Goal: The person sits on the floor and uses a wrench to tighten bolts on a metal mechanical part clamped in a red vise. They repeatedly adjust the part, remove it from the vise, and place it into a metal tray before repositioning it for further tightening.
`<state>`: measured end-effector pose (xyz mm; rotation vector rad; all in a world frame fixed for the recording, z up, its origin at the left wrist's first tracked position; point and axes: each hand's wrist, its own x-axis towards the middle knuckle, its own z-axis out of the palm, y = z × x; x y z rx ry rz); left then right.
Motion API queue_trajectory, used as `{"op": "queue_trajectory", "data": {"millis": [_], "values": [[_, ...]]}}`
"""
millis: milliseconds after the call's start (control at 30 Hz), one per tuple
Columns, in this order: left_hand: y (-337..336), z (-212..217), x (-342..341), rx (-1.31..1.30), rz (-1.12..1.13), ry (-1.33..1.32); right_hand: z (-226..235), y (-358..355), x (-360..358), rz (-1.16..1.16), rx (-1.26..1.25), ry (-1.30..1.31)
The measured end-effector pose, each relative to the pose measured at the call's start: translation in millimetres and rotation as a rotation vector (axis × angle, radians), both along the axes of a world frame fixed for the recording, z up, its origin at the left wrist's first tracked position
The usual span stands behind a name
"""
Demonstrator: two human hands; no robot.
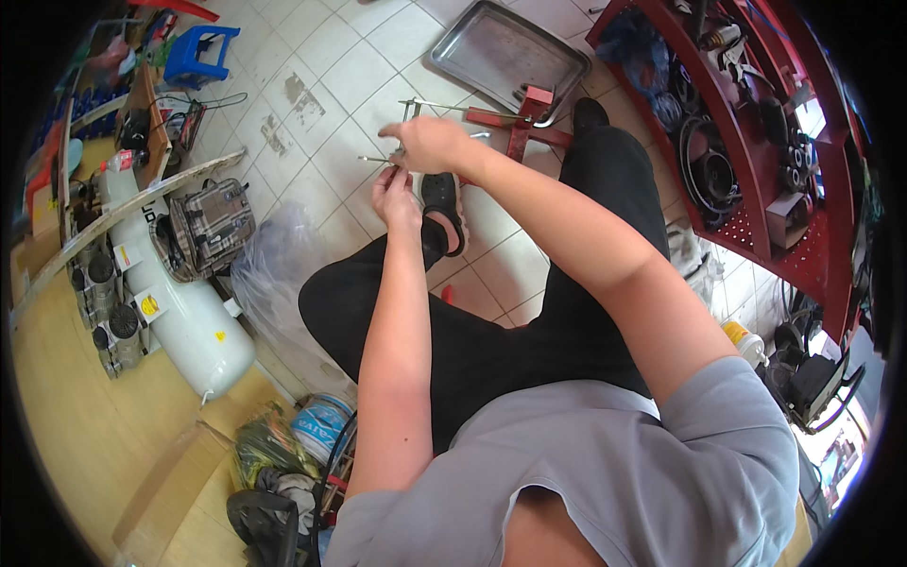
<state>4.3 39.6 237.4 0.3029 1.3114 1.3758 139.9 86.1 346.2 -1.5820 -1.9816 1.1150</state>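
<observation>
Both my hands meet in front of my knees, above the tiled floor. My left hand point(393, 194) pinches a thin metal rod point(370, 159) that sticks out to the left. My right hand point(430, 142) closes over the same small metal part from above, its fingers curled. What sits between the fingers is mostly hidden. Just behind the hands lies a red metal tool frame point(518, 121) with a thin steel bar. My foot in a black sandal point(444, 208) rests below the hands.
A metal tray point(505, 52) lies on the floor at the back. A red shelf point(756, 161) full of parts stands on the right. On the left are a white air tank point(184, 317), a checked bag point(213, 222), a plastic bag and a blue stool point(198, 52).
</observation>
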Motion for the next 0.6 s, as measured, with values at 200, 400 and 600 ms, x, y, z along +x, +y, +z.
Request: {"op": "queue_trajectory", "data": {"millis": [200, 400, 600], "values": [[-0.6, 10.5, 0.1, -0.139, -0.086, -0.199, -7.9, -6.6, -9.7, 0.145, -0.039, -0.048], [-3.6, 7.1, -3.3, -0.272, -0.149, -0.117, -13.2, -2.5, -9.1, 0.152, -0.043, 0.015], [-5.5, 7.0, -0.5, -0.183, -0.107, -0.087, -11.9, 3.0, -5.1, 0.162, -0.146, 0.071]]}}
